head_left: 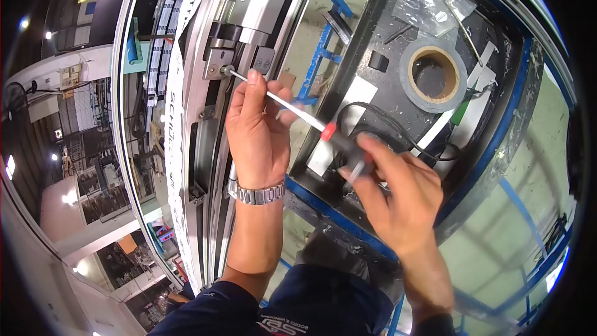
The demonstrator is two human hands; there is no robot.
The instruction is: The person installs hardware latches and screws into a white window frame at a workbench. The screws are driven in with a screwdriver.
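Note:
A screwdriver with a long bright shaft, a red collar and a dark handle slants across the middle of the view. My right hand grips its handle, which is smeared by motion. Near the tip, the fingers of my left hand pinch the shaft and steady it. The tip meets a screw in a small metal plate on an aluminium profile. Just above sits a silver cylindrical fitting. Whether the screw is turning cannot be seen.
A dark tray with a blue edge stands to the right. In it lie a roll of grey tape, a clear plastic bag, a black cable and white strips. Printed film runs along the frame's left side.

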